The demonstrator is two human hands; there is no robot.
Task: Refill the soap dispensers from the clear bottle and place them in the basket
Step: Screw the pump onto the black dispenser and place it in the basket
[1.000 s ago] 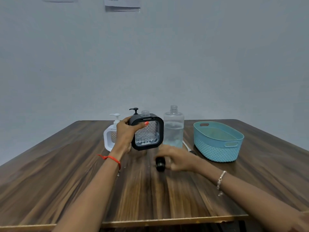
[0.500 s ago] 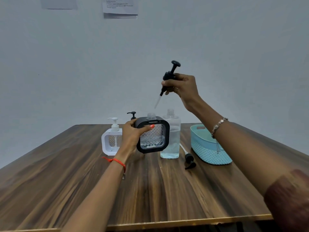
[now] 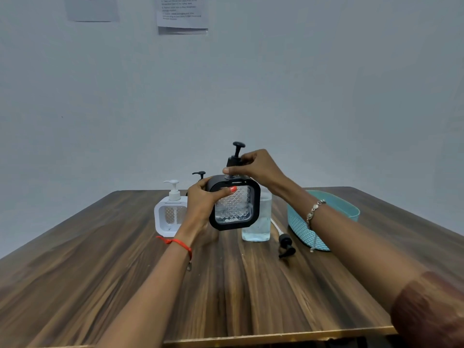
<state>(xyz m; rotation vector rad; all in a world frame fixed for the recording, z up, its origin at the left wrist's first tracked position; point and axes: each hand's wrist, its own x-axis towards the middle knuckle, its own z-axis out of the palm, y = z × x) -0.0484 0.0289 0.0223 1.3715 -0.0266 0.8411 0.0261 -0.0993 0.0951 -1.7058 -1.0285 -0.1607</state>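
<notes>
Item 1. Black dispenser: square black frame with a clear, diamond-patterned front. It is raised off the bench, in front of the clear bottle, and leans slightly.
Item 2. Left hand: fingers and thumb are wrapped round the left side of the black dispenser, with the thumb lying across its front upper edge. A red thread circles the wrist.
Item 3. Right hand: fingertips pinch the black pump by its collar. The pump stands upright at the dispenser's neck, and whether it is fully seated cannot be told. A beaded bracelet hangs on the wrist.
Item 4. White dispenser: upright on the bench with its white pump fitted, just left of the left hand.
Item 5. Clear bottle: upright behind the black dispenser and partly hidden by it, with liquid in it.
Item 6. Loose pump: black with a white tube, lying on the bench between the clear bottle and the basket.
Item 7. Basket: teal, woven texture, at the right of the bench, partly behind the right forearm.
Item 8. Another black pump top: shows behind the left hand, and its body is hidden.
</notes>
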